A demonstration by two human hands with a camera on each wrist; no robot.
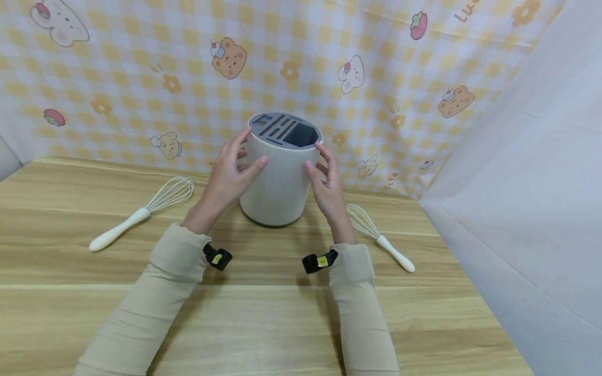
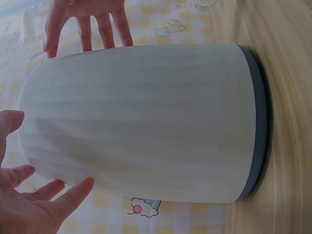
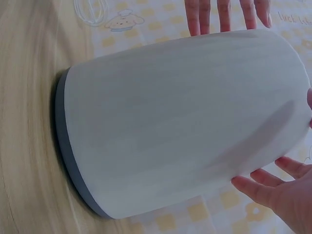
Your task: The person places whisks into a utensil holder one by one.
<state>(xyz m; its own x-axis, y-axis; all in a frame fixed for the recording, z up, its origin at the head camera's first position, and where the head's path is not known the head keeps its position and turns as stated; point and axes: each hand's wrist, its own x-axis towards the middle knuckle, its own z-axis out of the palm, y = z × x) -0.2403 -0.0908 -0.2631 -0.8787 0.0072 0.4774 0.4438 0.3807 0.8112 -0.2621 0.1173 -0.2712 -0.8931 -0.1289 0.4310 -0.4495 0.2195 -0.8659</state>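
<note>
A tall off-white oval utensil holder [image 1: 278, 183] with a slotted grey top insert [image 1: 285, 130] and a dark grey base [image 2: 262, 122] stands upright on the light wood-grain surface [image 1: 263, 329], between a white wire whisk [image 1: 146, 211] and a second white wire whisk [image 1: 381, 239]. The left grip [image 1: 230, 169] and right grip [image 1: 327, 183] have fingers spread apart, tips touching its upper wall from opposite sides. It is probably stiff plastic, light for its bulk but slippery; flat palms pressed lower on both sides should hold it more surely than fingertips
</note>
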